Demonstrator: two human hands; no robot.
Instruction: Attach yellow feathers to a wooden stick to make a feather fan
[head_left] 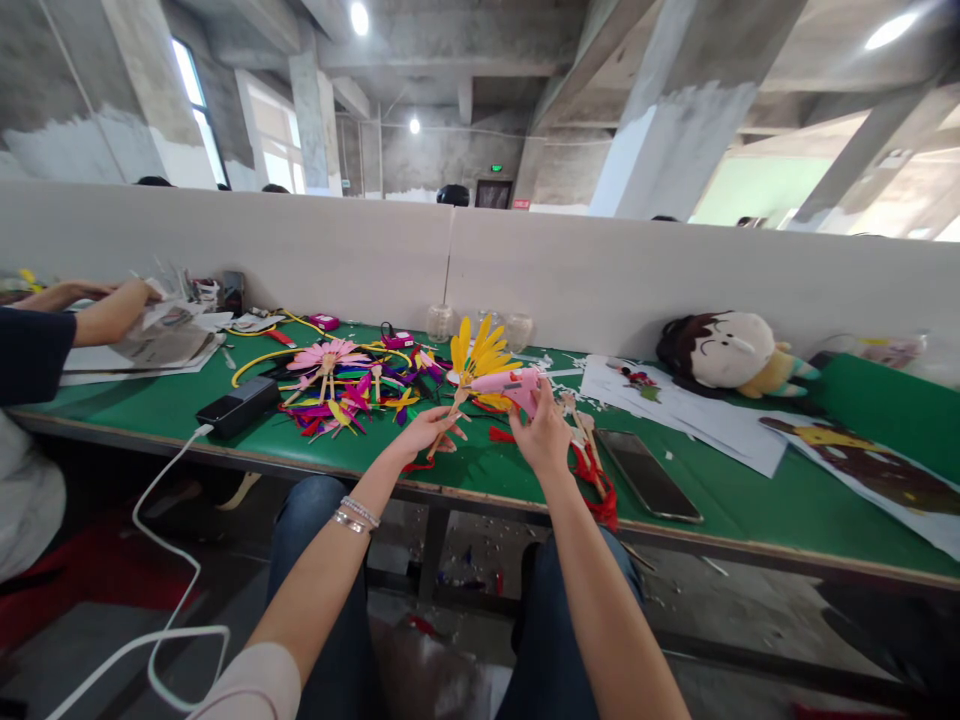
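Pink flower (330, 354) L of L hand (429, 432). L hand pinches yellow flower (487, 350) by its stick (457, 403), petals up btwn hands. Glue gun (510, 384) gripped in R hand (544, 435), aimed at petals' base; can't tell from here if touching. Phone (649, 475) R of R hand.

Yellow petals (489, 350) fan up from a tilted pale stick (458, 401), a pink glue gun (529, 390) at their base.
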